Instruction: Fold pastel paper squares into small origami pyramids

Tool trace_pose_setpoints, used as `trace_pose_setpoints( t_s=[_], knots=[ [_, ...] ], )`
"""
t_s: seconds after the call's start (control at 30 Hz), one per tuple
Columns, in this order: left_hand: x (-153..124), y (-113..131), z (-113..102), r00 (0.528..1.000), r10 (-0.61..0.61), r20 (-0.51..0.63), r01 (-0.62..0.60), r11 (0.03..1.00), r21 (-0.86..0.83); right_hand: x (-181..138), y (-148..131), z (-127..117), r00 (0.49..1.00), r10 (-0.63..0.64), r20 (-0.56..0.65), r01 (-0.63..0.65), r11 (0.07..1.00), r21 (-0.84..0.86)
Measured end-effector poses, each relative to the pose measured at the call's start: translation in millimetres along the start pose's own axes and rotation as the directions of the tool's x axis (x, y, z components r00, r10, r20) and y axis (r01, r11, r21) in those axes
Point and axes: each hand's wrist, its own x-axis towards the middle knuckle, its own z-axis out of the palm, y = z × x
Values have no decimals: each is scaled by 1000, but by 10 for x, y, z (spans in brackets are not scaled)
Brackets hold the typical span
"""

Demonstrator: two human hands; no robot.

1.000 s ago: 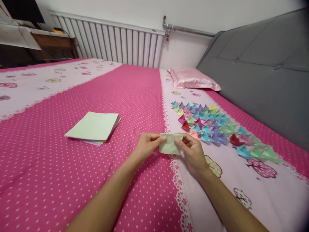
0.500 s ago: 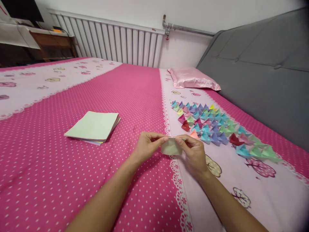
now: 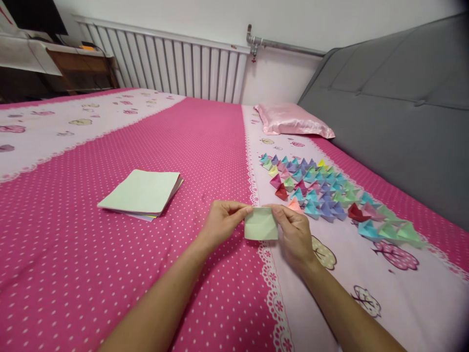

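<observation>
A small folded pale green paper point(image 3: 261, 224) hangs just above the bed, pinched at its top corners by both hands. My left hand point(image 3: 222, 224) grips its upper left corner with thumb and fingers closed. My right hand point(image 3: 295, 234) pinches the upper right corner. A stack of square coloured sheets point(image 3: 142, 192), pale green on top, lies on the pink dotted bedspread to the left. Rows of several folded paper shapes point(image 3: 322, 191) in many colours lie on the pale strip to the right of my hands.
A pink satin pillow point(image 3: 292, 120) rests at the head of the bed beside the grey padded headboard point(image 3: 399, 107). A white radiator point(image 3: 172, 61) lines the far wall. A wooden desk point(image 3: 78, 68) stands at the far left.
The green paper was tilted and partly folded between my fingers half a second ago; now it hangs flat and faces me. Both hands stayed in nearly the same place.
</observation>
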Motion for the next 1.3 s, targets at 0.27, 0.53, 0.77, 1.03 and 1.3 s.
trace_pose_setpoints(
  t_s=[0.27,0.53,0.77,1.03,1.3],
  knots=[
    [-4,-111,34,970,-147,193,155,988,-24,-17,-18,-4,997,15,-74,-17,999,-27],
    [-9,-87,16,952,-164,259,161,986,33,34,59,-19,980,2,-199,8,999,48],
    [35,-82,-14,988,24,-155,-25,1000,-4,30,14,31,987,22,-160,-21,1000,6],
    [-55,-10,-20,818,533,-215,-400,797,452,-11,-52,25,969,-241,-46,220,939,-264],
    [-38,-119,24,625,775,92,-657,459,597,-61,-178,9,772,-622,133,592,627,-507]
  ],
)
